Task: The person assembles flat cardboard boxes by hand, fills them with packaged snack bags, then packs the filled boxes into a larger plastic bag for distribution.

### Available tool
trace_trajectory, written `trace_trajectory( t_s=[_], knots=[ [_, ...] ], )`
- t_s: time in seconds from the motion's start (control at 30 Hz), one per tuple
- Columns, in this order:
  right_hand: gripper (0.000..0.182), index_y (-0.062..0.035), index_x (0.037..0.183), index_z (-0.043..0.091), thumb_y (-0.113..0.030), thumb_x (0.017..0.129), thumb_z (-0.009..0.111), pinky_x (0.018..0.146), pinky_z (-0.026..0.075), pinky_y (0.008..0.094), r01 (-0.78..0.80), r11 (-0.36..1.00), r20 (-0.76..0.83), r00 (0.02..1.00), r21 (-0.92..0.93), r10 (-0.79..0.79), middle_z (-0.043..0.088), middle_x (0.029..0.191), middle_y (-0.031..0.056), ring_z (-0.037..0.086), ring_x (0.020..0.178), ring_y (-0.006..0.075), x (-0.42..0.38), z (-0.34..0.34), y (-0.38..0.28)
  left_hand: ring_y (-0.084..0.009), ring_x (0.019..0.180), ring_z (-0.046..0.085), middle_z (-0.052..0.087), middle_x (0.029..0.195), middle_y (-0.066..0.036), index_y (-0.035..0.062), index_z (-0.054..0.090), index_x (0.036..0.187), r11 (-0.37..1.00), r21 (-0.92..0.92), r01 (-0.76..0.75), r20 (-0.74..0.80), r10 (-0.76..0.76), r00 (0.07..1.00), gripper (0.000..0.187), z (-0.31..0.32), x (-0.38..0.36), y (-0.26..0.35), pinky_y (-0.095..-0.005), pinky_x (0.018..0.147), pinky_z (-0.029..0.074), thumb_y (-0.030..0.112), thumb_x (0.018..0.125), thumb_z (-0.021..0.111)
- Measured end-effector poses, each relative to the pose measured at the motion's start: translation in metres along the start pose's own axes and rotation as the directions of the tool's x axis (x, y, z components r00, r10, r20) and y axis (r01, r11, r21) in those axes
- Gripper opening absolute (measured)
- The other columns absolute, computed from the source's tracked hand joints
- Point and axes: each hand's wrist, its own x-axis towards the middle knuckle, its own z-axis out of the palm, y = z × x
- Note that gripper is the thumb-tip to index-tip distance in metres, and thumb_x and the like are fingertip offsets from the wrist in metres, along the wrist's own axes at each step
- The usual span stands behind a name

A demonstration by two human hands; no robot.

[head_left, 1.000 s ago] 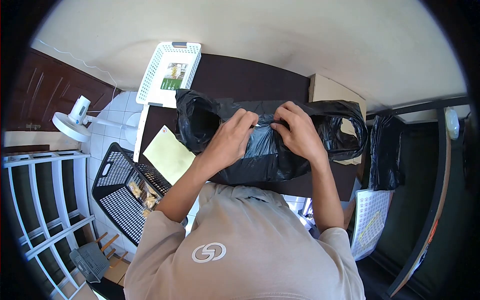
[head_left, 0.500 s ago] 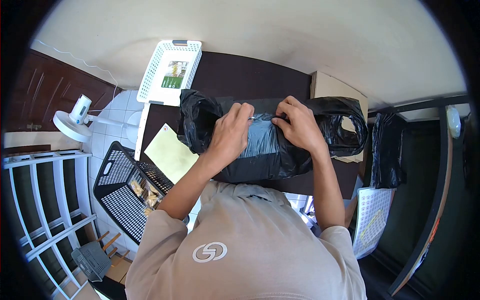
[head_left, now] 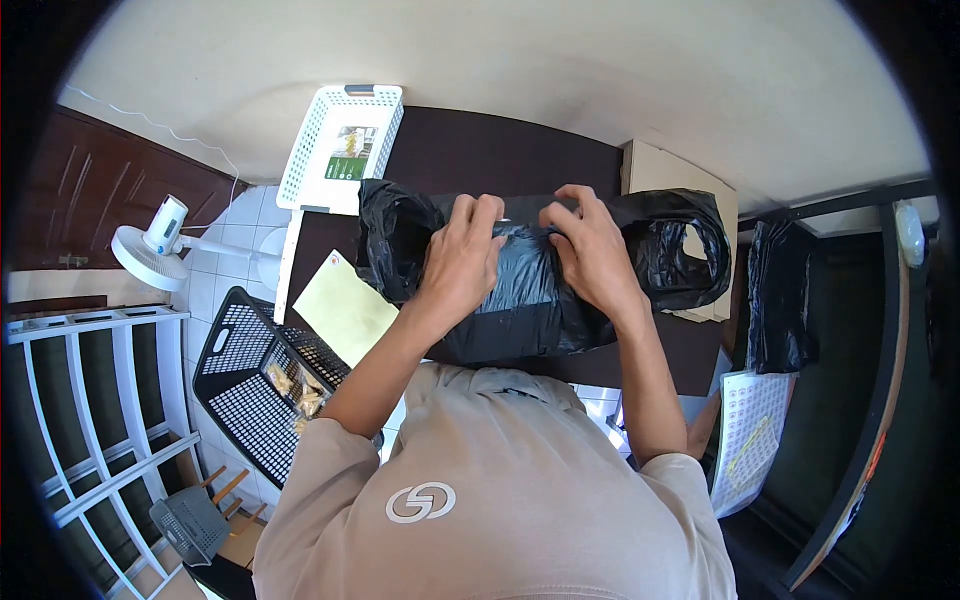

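A black plastic bag or wrap [head_left: 520, 335] lies across the dark table in front of me, with a loose, open loop of plastic at each end. Shiny clear film covers its middle. My left hand [head_left: 464, 255] rests on the left part of this film, fingers curled down; a small pale or metallic bit shows beside its fingertips. On the right, my right hand [head_left: 594, 248] bends over the black plastic, thumb and fingers apart, its fingertips touching the bag near the film's upper edge. Nothing is visibly held in it.
A white basket [head_left: 296, 165] stands at the table's back left, near a pale yellow sheet [head_left: 345, 308]. Left of the table are a fan [head_left: 150, 258] and a black crate [head_left: 245, 400]. Cardboard [head_left: 655, 168] lies at right; black plastic [head_left: 778, 300] hangs beyond.
My right hand's fingers have spread and risen a little from their pinch on the plastic. My left hand has shifted slightly. The view has moved a little.
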Motion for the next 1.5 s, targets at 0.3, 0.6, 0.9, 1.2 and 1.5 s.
trace_trajectory(
  t_s=[0.3, 0.6, 0.9, 1.2, 1.5],
  knots=[
    [0.017, -0.0014, 0.092, 0.071, 0.004, 0.08, 0.059, 0.089, 0.048, 0.0404, 0.025, 0.999, 0.001, 1.0, 0.03, -0.025, 0.059, 0.115, 0.0166, 0.057, 0.1, 0.0322, -0.006, 0.004, 0.012, -0.0289, 0.087, 0.06, 0.053, 0.098, -0.014, 0.0011, 0.05, 0.108, 0.978, 0.189, -0.088, -0.258, 0.136, 0.956, 0.036, -0.021, 0.008, 0.012, -0.038, 0.073, 0.049, 0.001, 0.078, 0.07],
    [0.017, -0.0009, 0.092, 0.072, -0.002, 0.078, 0.062, 0.091, 0.045, 0.041, 0.018, 0.997, 0.01, 1.0, 0.074, -0.019, 0.062, 0.109, 0.0169, 0.056, 0.1, 0.0337, -0.003, 0.0, 0.015, -0.0199, 0.094, 0.065, 0.054, 0.104, -0.011, -0.0033, 0.049, 0.109, 0.526, -0.804, 0.278, 0.224, -0.165, 0.961, 0.021, 0.025, 0.006, 0.0, -0.0276, 0.074, 0.056, -0.001, 0.091, 0.059],
    [0.02, 0.0027, 0.095, 0.069, -0.014, 0.085, 0.069, 0.076, 0.053, 0.0345, -0.221, 0.894, -0.025, 0.968, 0.389, 0.25, 0.062, 0.114, 0.0154, 0.065, 0.098, 0.0252, 0.01, -0.005, 0.018, -0.0307, 0.099, 0.067, 0.054, 0.111, -0.016, -0.0034, 0.047, 0.112, 0.353, -0.817, 0.455, 0.406, -0.206, 0.89, 0.022, 0.016, 0.022, -0.015, -0.0354, 0.08, 0.06, -0.002, 0.091, 0.055],
    [0.018, -0.0018, 0.089, 0.072, -0.015, 0.077, 0.074, 0.091, 0.045, 0.0421, -0.188, 0.967, -0.036, 0.98, 0.171, 0.197, 0.062, 0.109, 0.0162, 0.056, 0.102, 0.0347, 0.02, 0.008, -0.006, -0.0304, 0.105, 0.064, 0.053, 0.114, -0.016, -0.0033, 0.046, 0.115, 0.259, -0.846, 0.466, 0.445, -0.138, 0.885, 0.027, 0.012, 0.019, -0.021, -0.0399, 0.091, 0.056, -0.003, 0.089, 0.053],
    [0.008, 0.0026, 0.085, 0.06, -0.004, 0.084, 0.065, 0.057, 0.044, 0.0289, -0.02, 0.91, -0.364, 0.913, 0.415, 0.187, 0.057, 0.081, 0.0108, 0.058, 0.067, 0.0186, 0.021, -0.002, -0.018, -0.0309, 0.101, 0.065, 0.048, 0.113, -0.015, -0.0032, 0.036, 0.128, 0.278, -0.842, 0.463, 0.403, -0.249, 0.881, 0.041, 0.015, 0.017, -0.015, -0.0378, 0.087, 0.057, -0.004, 0.089, 0.05]
  ],
)
